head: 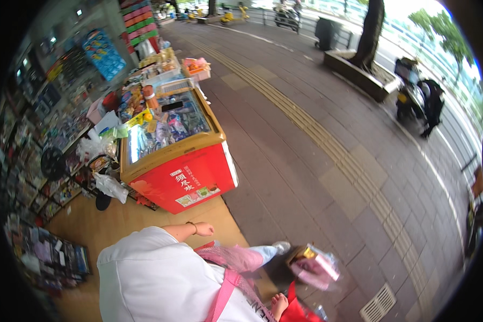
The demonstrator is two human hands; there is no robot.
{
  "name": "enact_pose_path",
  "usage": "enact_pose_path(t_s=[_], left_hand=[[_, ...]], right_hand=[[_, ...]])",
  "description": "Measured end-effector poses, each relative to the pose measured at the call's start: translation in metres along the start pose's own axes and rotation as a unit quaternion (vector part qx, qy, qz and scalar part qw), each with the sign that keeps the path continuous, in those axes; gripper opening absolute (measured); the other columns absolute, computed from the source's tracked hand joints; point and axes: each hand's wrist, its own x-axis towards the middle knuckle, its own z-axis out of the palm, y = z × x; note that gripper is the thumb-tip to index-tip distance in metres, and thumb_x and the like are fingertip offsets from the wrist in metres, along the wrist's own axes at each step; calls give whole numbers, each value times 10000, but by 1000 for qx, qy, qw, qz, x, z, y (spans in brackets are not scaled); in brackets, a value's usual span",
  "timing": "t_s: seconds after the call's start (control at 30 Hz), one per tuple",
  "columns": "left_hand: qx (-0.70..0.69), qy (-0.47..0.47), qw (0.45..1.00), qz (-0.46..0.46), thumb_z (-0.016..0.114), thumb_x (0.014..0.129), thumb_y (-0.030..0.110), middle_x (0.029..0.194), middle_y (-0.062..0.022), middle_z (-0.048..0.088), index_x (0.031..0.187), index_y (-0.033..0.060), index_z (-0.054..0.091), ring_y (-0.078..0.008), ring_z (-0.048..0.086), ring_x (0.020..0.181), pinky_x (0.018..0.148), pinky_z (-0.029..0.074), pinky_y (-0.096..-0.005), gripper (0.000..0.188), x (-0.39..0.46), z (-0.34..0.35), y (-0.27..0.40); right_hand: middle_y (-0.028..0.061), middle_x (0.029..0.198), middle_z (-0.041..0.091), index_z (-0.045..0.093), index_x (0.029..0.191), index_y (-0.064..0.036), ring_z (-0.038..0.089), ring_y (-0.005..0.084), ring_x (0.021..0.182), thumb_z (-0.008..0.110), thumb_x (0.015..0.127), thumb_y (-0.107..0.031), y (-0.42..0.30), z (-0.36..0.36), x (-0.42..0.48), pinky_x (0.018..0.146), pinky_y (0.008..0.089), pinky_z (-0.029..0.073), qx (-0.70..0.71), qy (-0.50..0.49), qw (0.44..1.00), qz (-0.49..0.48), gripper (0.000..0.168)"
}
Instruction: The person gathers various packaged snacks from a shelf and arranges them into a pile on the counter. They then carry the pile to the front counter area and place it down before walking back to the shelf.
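Observation:
My left hand [205, 229], with a bracelet at the wrist, hangs loosely curled beside my white shirt [157, 273]. I see nothing in it. At the bottom edge, my right hand [279, 302] has its fingers bent against a red bag [300, 308]; its grip is partly hidden. A pink strap [224, 292] crosses my shirt, and pink mesh fabric [231, 257] covers part of my leg. Ahead of my feet is a blurred bundle of pink and white packages [314, 267] in clear wrapping. My shoe [281, 247] is on the pavement side.
A red chest freezer [185, 173] with a glass top stands to the left, goods on and behind it. Crowded shop shelves [44, 249] line the left rim. Paved sidewalk [290, 161] has a drain grate [378, 302], a tree planter [362, 76] and a parked scooter [416, 100].

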Motion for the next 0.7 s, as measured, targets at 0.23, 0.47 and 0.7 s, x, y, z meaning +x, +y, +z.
enact_pose_path(t_s=[0.23,0.47,0.7], left_hand=[[-112,-1,987,-113,533,747,268,850,-76,656,1005,98,639,-182,616,691,664,488,-325,326,56,19,20],[-111,-65,990,-62,526,794,274,992,-84,639,1053,94,611,-216,605,893,794,459,-329,327,156,-36,100],[-153,76,981,93,554,786,238,950,-92,645,1006,64,615,-195,612,819,736,476,-324,287,275,-156,152]], right_hand=[[52,637,544,573,803,-23,484,151,470,467,835,-108,-53,-39,183,369,270,333,-62,-35,997,-21,139],[99,704,577,602,815,-22,531,197,577,481,805,-154,-207,110,245,493,306,381,-229,-15,973,-28,179],[147,770,609,630,826,-21,578,242,684,495,776,-199,-282,172,280,617,342,430,-332,34,936,-111,230]])
